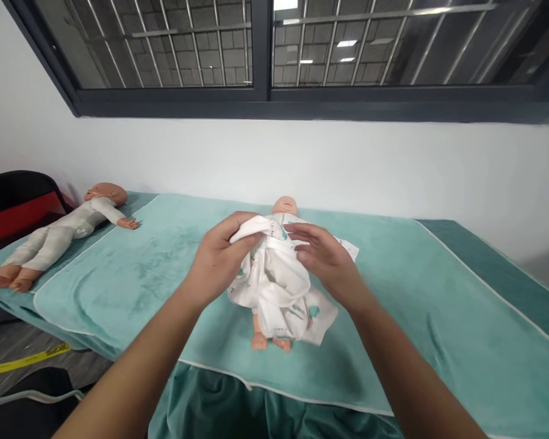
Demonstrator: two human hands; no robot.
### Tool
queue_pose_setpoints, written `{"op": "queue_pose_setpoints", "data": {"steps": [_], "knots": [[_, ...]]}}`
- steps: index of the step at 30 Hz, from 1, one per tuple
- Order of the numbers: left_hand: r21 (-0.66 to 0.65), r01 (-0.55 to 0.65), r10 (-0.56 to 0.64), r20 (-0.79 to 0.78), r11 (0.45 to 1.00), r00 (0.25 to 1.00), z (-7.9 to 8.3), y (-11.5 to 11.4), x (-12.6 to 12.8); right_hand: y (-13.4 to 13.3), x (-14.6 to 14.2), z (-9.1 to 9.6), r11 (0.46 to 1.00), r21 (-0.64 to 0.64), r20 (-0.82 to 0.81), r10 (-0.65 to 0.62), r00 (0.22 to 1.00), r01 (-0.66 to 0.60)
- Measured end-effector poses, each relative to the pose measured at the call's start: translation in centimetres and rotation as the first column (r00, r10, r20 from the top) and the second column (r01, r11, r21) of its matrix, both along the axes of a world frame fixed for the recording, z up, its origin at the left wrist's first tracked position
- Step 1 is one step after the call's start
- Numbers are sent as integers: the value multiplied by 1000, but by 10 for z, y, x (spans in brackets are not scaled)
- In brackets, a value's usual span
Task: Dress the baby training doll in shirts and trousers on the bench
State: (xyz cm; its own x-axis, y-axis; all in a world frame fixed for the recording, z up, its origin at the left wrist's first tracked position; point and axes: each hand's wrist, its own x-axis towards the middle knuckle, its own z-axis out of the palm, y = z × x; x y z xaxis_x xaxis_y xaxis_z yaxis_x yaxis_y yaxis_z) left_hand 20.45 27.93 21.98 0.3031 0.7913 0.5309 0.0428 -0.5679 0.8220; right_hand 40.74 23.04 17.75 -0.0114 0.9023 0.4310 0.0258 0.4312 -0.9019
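A baby doll lies on its back, its head toward the wall and its bare feet toward me. Over its body is a bunched white baby garment with small green and dark prints, which hides most of the torso and legs. My left hand pinches a folded edge of this garment between thumb and fingers, near the doll's chest. On the other side, my right hand has its fingers stretched and slightly apart, touching the cloth near the doll's neck; no clear grip shows.
A second doll in a white suit lies at the left end of the teal-covered table. Beside it stands a black and red chair. A white wall and a barred window rise behind the table.
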Motion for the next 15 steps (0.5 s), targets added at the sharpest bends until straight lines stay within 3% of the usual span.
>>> {"op": "queue_pose_setpoints", "data": {"steps": [2,4,7,9,11,13,15], "knots": [[121,30,-22,-67,992,998,16,-5,-1,1,-8,22,978,-58,15,200,980,-199],[198,-11,35,-121,980,992,29,-10,-2,3,-16,38,936,-137,26,329,944,-323],[200,-91,123,-155,976,980,36,-11,-6,6,-22,53,926,-188,70,346,936,-328],[87,-88,101,-146,992,984,33,-4,-10,8,-24,58,948,-151,98,295,951,-278],[-108,-26,20,-54,994,998,26,7,-13,12,-24,60,972,-118,134,219,967,-204],[-289,89,-69,81,953,994,19,19,-16,17,-26,58,986,-131,201,126,972,-101],[-378,147,-105,128,914,986,15,29,-16,24,-28,54,985,-170,279,75,957,-27]]}}
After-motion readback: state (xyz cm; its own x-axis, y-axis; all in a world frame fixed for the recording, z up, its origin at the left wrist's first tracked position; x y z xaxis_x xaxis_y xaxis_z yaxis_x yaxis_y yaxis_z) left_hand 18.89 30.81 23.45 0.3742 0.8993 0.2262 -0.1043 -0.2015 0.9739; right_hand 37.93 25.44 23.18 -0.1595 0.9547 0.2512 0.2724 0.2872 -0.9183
